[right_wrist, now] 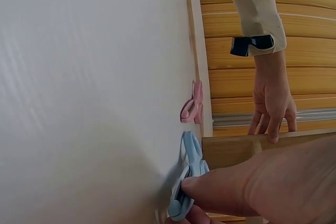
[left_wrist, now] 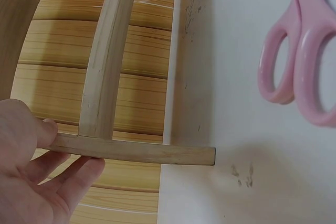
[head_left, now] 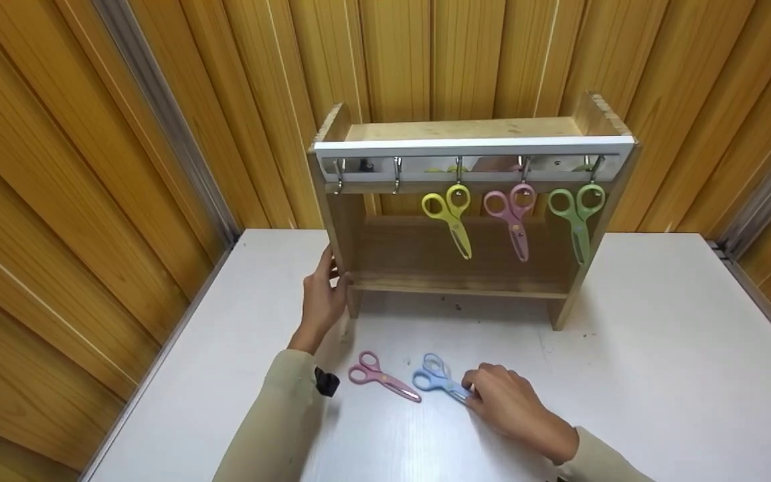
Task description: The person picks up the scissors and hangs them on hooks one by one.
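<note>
My left hand (head_left: 322, 302) holds the left side panel of a wooden rack (head_left: 459, 290), thumb on one face and fingers on the other, as the left wrist view shows. My right hand (head_left: 509, 405) pinches a pair of light blue scissors (head_left: 442, 383) by the blade end, its handles pointing toward the rack. In the right wrist view the thumb lies over the blue scissors (right_wrist: 192, 150), and part of the fingers is hidden. Pink scissors (head_left: 384, 378) lie on the white table to the left of the blue ones.
Along the rack's top front runs a white rail (head_left: 479, 143) with several metal hooks. Yellow scissors (head_left: 451, 217), pink scissors (head_left: 512, 217) and green scissors (head_left: 578, 217) hang from it. Two left hooks (head_left: 397, 175) carry nothing. Wood-patterned walls (head_left: 399, 60) stand behind and beside the table.
</note>
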The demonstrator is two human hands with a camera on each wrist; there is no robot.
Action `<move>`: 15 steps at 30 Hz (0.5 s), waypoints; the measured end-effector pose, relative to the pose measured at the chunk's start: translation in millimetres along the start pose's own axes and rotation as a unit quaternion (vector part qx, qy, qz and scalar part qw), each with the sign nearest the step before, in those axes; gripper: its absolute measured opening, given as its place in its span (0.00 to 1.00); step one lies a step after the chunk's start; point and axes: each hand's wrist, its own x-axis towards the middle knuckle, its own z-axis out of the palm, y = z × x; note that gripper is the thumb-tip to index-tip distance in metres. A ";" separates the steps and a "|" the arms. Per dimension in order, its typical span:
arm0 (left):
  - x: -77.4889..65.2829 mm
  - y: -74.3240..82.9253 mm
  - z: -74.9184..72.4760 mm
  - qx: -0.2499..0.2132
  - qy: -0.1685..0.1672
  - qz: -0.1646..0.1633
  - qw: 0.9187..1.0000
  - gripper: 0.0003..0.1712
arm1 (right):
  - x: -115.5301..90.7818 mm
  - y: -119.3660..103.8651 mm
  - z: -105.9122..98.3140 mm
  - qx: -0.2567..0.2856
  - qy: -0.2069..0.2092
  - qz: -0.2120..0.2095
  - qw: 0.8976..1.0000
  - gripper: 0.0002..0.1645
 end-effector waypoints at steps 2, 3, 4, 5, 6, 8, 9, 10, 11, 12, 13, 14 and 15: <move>0.0 0.1 -0.2 0.001 -0.002 -0.005 1.000 0.38 | 1.0 -0.7 -1.7 -0.005 -0.002 -0.001 1.000 0.06; -0.1 0.3 -0.3 0.001 -0.002 -0.007 1.000 0.38 | 1.3 -1.0 -2.4 -0.007 -0.003 0.000 1.000 0.06; -0.2 0.5 -0.3 0.002 -0.003 -0.010 1.000 0.38 | 1.5 -1.4 -3.1 -0.010 -0.006 0.001 1.000 0.06; -0.4 0.5 -0.3 0.003 -0.003 -0.011 1.000 0.38 | 2.0 -1.3 -3.8 -0.012 -0.008 0.001 1.000 0.06; -0.5 0.7 -0.3 0.003 -0.003 -0.013 1.000 0.38 | 2.3 -1.4 -4.5 -0.012 -0.011 0.003 1.000 0.07; -0.8 0.8 0.0 0.002 -0.003 -0.013 1.000 0.39 | 3.1 -1.1 -5.6 -0.010 -0.015 0.005 1.000 0.07; -0.9 1.0 0.0 0.002 -0.002 -0.012 1.000 0.39 | 3.5 -0.8 -6.3 -0.009 -0.016 0.004 1.000 0.07; -0.9 1.0 0.2 0.003 -0.002 -0.010 1.000 0.39 | 3.8 -0.7 -6.8 -0.008 -0.017 0.003 1.000 0.07; -1.0 1.0 0.3 0.004 0.000 -0.007 1.000 0.38 | 4.1 -0.5 -7.4 -0.006 -0.017 0.000 1.000 0.07; -1.0 0.9 0.4 0.004 0.000 -0.006 1.000 0.38 | 4.3 -0.5 -7.9 -0.005 -0.016 -0.003 1.000 0.07; -1.0 0.9 0.5 0.005 0.001 -0.004 1.000 0.38 | 4.3 -0.6 -8.4 -0.005 -0.015 -0.006 1.000 0.07; -0.9 0.9 0.8 0.006 0.001 -0.004 1.000 0.38 | 4.6 -0.6 -8.8 -0.004 -0.014 -0.008 1.000 0.07; -1.0 0.9 0.9 0.007 0.001 -0.005 1.000 0.38 | 4.6 -0.6 -9.1 -0.005 -0.012 -0.011 1.000 0.07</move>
